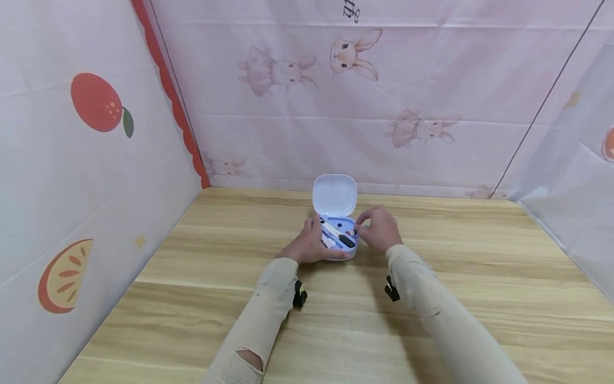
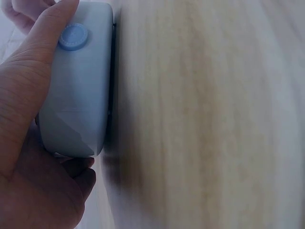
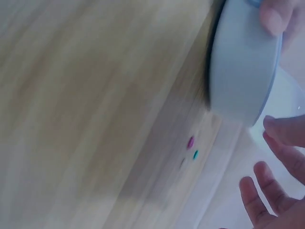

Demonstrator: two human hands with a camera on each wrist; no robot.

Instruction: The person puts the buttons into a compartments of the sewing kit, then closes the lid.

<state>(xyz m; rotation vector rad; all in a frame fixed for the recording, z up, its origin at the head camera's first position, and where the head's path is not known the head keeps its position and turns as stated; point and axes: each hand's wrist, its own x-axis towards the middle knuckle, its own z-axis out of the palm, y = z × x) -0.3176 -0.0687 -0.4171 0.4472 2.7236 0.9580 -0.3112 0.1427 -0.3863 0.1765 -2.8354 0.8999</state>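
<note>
A small rounded case stands on the table, its white lid (image 1: 334,195) raised at the back. In the blue inner tray (image 1: 349,220) lies a slim white tool with a black end (image 1: 346,241), with smaller pieces beside it. My left hand (image 1: 309,242) grips the case at its left side, thumb along the front wall (image 2: 78,100) by a round blue button (image 2: 74,36). At the right rim is my right hand (image 1: 380,229), its thumb and index fingertips together by the case corner and the other fingers apart. I cannot tell whether those fingertips pinch something small.
Small purple (image 3: 190,142) and green (image 3: 196,154) bits lie on the wooden table (image 1: 336,320) to the right of the case. A pink rabbit-print backdrop (image 1: 307,144) rises behind the table, and a fruit-print sheet (image 1: 57,186) hangs on the left.
</note>
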